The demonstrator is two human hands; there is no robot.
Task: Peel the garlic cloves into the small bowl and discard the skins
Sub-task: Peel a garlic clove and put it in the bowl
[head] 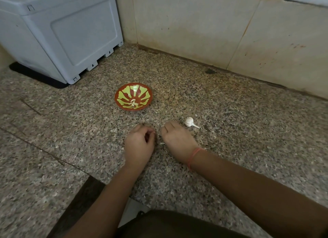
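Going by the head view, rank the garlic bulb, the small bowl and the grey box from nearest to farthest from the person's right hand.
1. The garlic bulb, just beyond the right hand and slightly to its right.
2. The small bowl, farther ahead and off to the left.
3. The grey box, at the far left, back by the wall.

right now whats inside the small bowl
A few peeled garlic cloves lie clustered at the bottom of the small bowl, on its red and green pattern. Nothing covers the bowl. Only what may lie under the cloves is hidden, and their exact count is unclear.
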